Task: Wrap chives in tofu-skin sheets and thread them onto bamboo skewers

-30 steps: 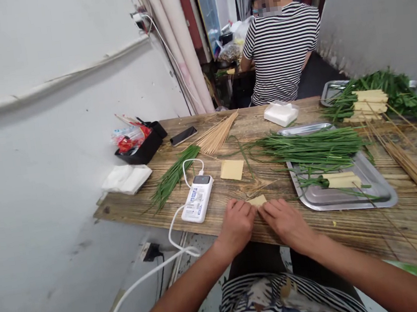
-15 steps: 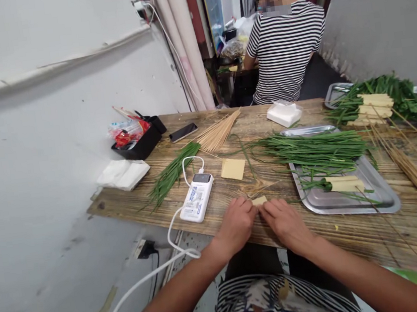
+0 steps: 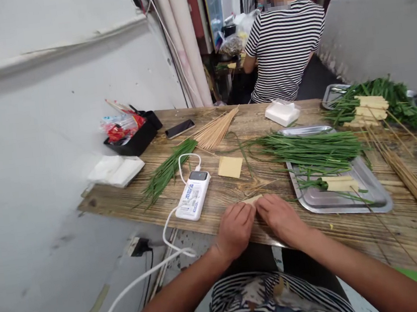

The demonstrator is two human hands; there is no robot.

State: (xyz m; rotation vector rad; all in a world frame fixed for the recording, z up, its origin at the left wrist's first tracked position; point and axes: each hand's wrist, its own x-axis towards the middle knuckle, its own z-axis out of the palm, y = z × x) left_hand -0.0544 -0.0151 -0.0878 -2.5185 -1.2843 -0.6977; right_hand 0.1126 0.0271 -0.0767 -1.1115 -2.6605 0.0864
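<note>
At the table's near edge, my left hand and my right hand are close together, fingers curled on a small pale-yellow tofu sheet. Most of this sheet is hidden under my fingers, so I cannot tell whether anything is inside it. Just beyond lies another square tofu sheet, flat on the wood. Right of my hands, a metal tray carries a heap of long green chives and a few tofu rolls with chives at one end.
A white power bank with its cable lies left of my hands, near more chives. Bamboo skewers fan out behind. A phone, black box, tissues and stacked rolls stand farther back. A person sits beyond the table.
My fingers have shifted slightly on the tofu sheet, which now shows as a narrower, tilted strip between my hands. The whole view has moved a little.
</note>
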